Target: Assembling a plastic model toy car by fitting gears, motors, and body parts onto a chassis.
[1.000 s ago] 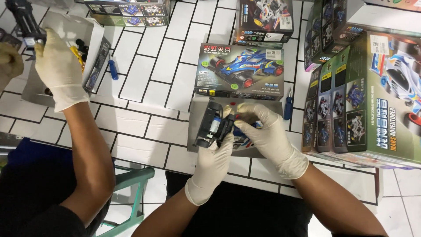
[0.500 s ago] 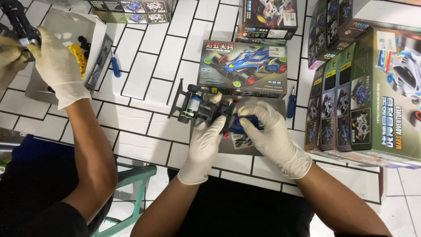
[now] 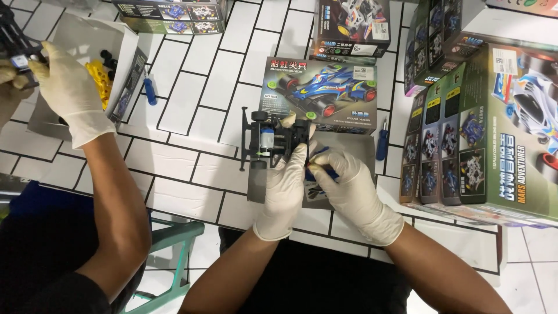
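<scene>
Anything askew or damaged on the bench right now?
Nothing stands out. The left hand holds the black toy car chassis level above the tiled table, the right hand grips a small blue part, and the kit boxes look intact.

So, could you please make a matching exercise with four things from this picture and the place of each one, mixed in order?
Things:
1. black toy car chassis
2. blue screwdriver
3. yellow parts
4. toy car box with blue car picture

Places:
A. inside the open white box, upper left
B. in the left hand
C. on the tiles, behind the chassis
D. on the tiles, beside the white box

Pairs: 1-B, 2-D, 3-A, 4-C
</scene>
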